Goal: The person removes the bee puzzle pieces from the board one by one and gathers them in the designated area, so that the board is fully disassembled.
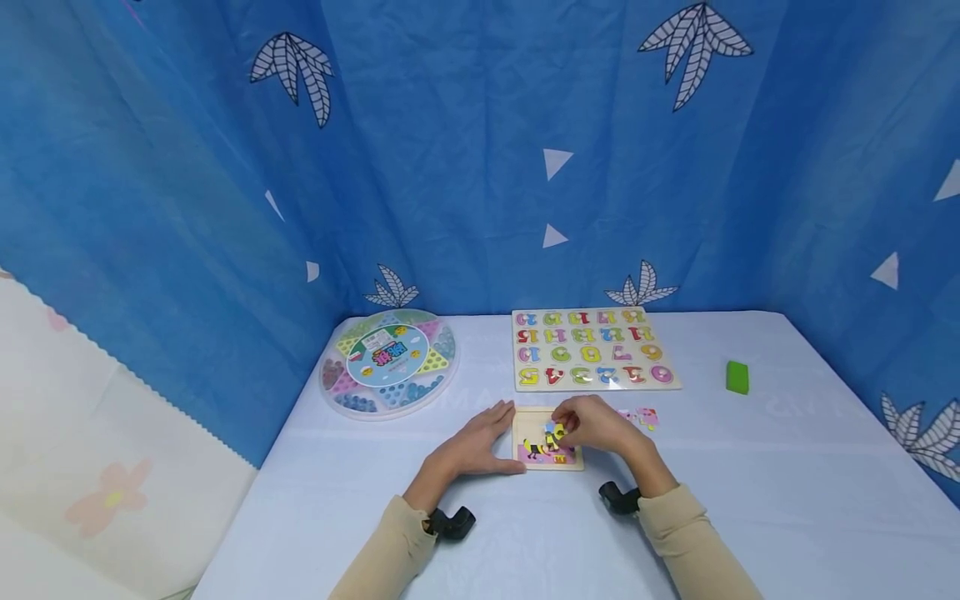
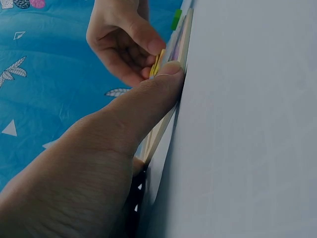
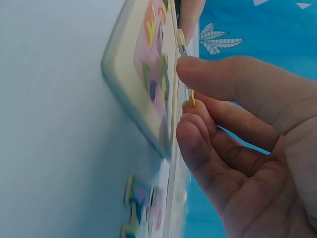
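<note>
A small wooden jigsaw board (image 1: pixel 523 421) with a raised rim lies in front of me, its lower part filled with pink, yellow and black bee pieces. My left hand (image 1: pixel 477 442) holds the board at its left side, fingers by the far corner and thumb along the near edge. In the left wrist view that thumb (image 2: pixel 148 96) lies over the rim. Above the board, my right hand (image 1: pixel 596 423) pinches a yellow-and-blue puzzle piece (image 1: pixel 555 432) between thumb and fingers. From the right wrist, the thin piece (image 3: pixel 191 95) shows edge-on, just off the board's face.
Loose pink puzzle pieces (image 1: pixel 647 417) lie right of the board, partly behind my right hand. Behind stands a number puzzle (image 1: pixel 596 350). A round checkers game box (image 1: pixel 390 364) lies at the back left, a green block (image 1: pixel 737 377) at the right. Blue curtains (image 1: pixel 480 167) enclose the table.
</note>
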`<state>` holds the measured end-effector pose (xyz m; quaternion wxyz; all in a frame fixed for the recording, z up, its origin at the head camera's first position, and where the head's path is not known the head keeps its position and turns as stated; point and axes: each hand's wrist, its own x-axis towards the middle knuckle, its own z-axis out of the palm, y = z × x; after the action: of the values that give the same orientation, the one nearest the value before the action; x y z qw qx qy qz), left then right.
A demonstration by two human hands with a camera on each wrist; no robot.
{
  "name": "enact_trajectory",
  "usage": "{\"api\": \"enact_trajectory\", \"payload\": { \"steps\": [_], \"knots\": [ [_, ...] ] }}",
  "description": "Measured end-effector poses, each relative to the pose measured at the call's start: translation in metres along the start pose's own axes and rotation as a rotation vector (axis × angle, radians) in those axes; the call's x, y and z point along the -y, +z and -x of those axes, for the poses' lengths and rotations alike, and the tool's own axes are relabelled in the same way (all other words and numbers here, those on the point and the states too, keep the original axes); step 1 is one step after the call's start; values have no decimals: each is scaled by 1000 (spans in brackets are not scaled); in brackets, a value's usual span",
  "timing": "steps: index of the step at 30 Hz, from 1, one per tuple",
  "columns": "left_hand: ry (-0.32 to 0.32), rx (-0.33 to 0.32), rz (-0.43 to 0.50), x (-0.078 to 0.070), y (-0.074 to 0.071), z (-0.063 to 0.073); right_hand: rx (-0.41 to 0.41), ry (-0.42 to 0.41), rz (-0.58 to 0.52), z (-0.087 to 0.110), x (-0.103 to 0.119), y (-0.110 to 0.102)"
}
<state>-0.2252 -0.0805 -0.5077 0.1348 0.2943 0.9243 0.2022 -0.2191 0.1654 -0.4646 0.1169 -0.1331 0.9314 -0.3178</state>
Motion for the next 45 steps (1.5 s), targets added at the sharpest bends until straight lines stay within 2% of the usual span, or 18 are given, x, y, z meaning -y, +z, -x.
{"api": "enact_trajectory", "payload": {
  "steps": [16,27,37,45],
  "knots": [
    [-3,1,-7,1,0,0,-17,21,7,15,-21,-15],
    [-3,3,-4,3,1,0,-39,70,8,25,-36,-24],
    [-5,4,-3,3,2,-1,-44,61,54,35,-50,-35],
    [-1,2,4,2,2,-1,-37,81,38,42,-59,-41]
  ]
}}
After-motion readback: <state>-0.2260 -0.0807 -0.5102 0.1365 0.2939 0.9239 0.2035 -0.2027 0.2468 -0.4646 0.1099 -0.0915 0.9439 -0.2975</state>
